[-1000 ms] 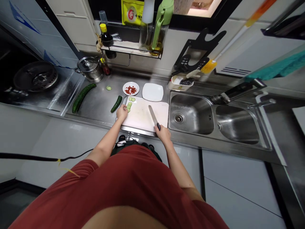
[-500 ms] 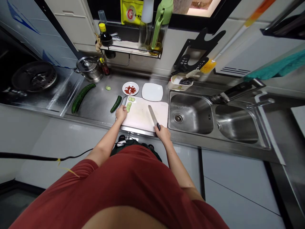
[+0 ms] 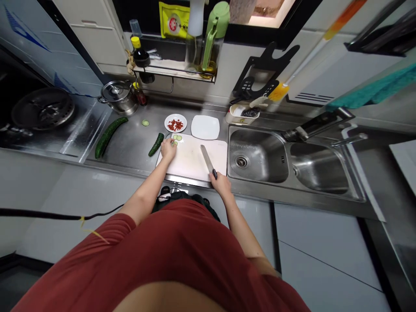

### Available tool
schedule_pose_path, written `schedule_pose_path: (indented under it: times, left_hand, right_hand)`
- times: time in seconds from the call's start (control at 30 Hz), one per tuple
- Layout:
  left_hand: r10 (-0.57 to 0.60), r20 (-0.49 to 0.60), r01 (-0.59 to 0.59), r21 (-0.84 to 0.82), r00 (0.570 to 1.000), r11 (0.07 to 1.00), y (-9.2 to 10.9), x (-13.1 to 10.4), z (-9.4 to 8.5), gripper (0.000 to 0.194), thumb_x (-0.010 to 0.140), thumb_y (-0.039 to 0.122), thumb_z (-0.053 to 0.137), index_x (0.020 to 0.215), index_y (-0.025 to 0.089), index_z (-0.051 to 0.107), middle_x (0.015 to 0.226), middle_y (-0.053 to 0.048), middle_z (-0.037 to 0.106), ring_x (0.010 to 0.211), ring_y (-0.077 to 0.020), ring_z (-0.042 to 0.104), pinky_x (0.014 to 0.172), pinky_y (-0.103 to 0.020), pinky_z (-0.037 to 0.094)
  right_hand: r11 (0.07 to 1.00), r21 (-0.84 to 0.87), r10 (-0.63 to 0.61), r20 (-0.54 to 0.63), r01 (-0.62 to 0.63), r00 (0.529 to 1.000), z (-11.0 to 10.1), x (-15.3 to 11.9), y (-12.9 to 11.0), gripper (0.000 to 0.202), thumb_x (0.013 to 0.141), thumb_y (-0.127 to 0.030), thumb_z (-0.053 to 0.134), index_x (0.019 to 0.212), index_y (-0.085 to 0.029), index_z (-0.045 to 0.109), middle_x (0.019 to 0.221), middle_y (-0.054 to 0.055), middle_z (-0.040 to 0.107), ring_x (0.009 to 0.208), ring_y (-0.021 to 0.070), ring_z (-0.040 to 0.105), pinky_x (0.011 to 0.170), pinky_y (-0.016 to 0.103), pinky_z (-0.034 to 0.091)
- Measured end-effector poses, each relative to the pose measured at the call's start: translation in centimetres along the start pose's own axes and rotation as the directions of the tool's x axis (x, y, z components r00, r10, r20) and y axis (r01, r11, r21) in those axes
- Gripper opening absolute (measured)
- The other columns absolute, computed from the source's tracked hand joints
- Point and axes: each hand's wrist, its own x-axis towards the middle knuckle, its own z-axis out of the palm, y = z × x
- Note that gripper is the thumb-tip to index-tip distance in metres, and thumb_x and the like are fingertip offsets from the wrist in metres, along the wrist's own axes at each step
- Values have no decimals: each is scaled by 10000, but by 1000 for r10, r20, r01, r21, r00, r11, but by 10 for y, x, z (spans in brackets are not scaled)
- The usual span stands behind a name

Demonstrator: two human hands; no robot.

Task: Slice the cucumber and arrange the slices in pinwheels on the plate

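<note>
My left hand is at the left end of the white cutting board, its fingers curled around cucumber slices and hiding most of them. Just beyond it, a few more pale slices lie at the board's far left corner. My right hand grips the black handle of a kitchen knife; the blade rests over the right part of the board, pointing away from me. Left of the board lies a cut piece of cucumber.
Behind the board stand a small plate of chopped red pieces and a white square plate. A long cucumber, a cucumber end and a steel pot are leftward. The double sink adjoins on the right.
My left hand has moved from the board's left edge slightly right and forward, onto the row of cucumber slices. My right hand keeps the knife in about the same place; the view shifted slightly.
</note>
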Motion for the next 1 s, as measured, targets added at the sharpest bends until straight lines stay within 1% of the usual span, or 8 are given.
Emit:
schedule_pose_path:
  times: [0.1, 0.2, 0.37, 0.53, 0.7, 0.83, 0.9, 1.0]
  left_hand:
    - [2, 30, -3, 34, 1000, 999, 11, 15, 7, 294, 838, 217, 551, 1117, 209, 642, 1162, -128, 588, 1112, -281, 531, 964, -387, 398]
    - [-1, 79, -7, 105, 997, 994, 18, 27, 13, 318, 839, 263, 570, 1145, 203, 633, 1177, -147, 580, 1130, -307, 520, 957, -417, 399]
    - [12, 125, -35, 180, 992, 983, 20, 38, 21, 328, 839, 318, 586, 1136, 186, 629, 1192, -177, 570, 1167, -337, 490, 962, -438, 392]
    - [9, 118, -31, 189, 993, 981, 20, 41, 23, 296, 835, 314, 590, 1099, 187, 632, 1197, -175, 568, 1160, -333, 494, 952, -431, 396]
    - [-1, 126, -15, 128, 992, 992, 22, 44, 22, 249, 827, 250, 594, 1073, 212, 610, 1153, -138, 608, 1132, -295, 518, 924, -390, 402]
    - [-27, 157, 23, 24, 987, 999, 25, 45, 25, 227, 847, 217, 552, 1065, 232, 612, 1019, -68, 671, 968, -215, 592, 844, -323, 427]
    - [-23, 183, 30, -35, 983, 999, 26, 44, 27, 226, 833, 206, 556, 1044, 237, 635, 978, -40, 685, 909, -186, 604, 814, -299, 436]
    - [9, 261, 22, -117, 965, 993, 26, 42, 26, 209, 783, 183, 595, 966, 225, 687, 880, -14, 693, 834, -158, 610, 782, -267, 452]
  right_hand:
    - [1000, 5, 3, -4, -3, 1000, 0, 0, 0, 527, 973, -564, 318, 1150, -185, 638, 1077, 141, 689, 1034, 258, 645, 832, 306, 446]
    - [1000, 5, 1, -3, -1, 1000, 0, 0, 0, 526, 974, -563, 318, 1144, -184, 640, 1075, 141, 690, 1037, 257, 646, 836, 308, 448]
    - [1000, 4, 15, 7, -15, 1000, 1, 1, 0, 517, 975, -561, 323, 1147, -192, 641, 1081, 137, 691, 1042, 251, 646, 848, 308, 448]
    - [1000, 8, 18, 9, -18, 1000, 1, 2, 1, 515, 973, -566, 323, 1142, -200, 643, 1083, 135, 691, 1040, 253, 646, 852, 316, 447]
    - [1000, 8, 22, 17, -22, 1000, 1, 2, 1, 528, 975, -572, 313, 1142, -196, 644, 1083, 135, 689, 1043, 250, 643, 849, 311, 448]
    - [1000, 7, 19, 13, -20, 1000, 1, 3, 2, 522, 978, -564, 313, 1141, -194, 643, 1083, 137, 689, 1045, 249, 643, 845, 307, 446]
    - [1000, 9, 17, 11, -17, 1000, 1, 3, 3, 523, 978, -564, 314, 1139, -190, 643, 1080, 138, 690, 1043, 248, 643, 840, 300, 445]
    - [1000, 14, 9, 7, -9, 1000, 1, 3, 3, 526, 977, -565, 317, 1149, -188, 640, 1087, 141, 688, 1045, 253, 643, 838, 303, 445]
